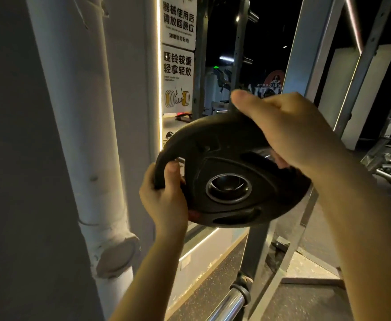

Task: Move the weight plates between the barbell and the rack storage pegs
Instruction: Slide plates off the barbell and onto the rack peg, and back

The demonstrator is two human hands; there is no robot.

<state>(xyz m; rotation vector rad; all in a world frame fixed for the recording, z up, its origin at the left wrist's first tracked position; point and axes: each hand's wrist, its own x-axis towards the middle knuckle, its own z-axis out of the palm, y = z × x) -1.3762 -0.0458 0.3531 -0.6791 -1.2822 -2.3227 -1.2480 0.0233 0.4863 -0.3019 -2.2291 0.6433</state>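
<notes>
both hands (pixel 164 195) curled around weight plate (pixel 229 172)

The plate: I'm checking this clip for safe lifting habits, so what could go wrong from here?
1. The plate is held off any peg, by the left hand on its rim slot and the right hand on the top edge. If either grip slips, it may drop towards the bar below.
2. It is tilted, so its hole may not line up with a peg.
3. The pipe stands close on the left; a swing could hit it.

Speckled floor (pixel 215 295) w/ rack frame (pixel 282 258)
</notes>
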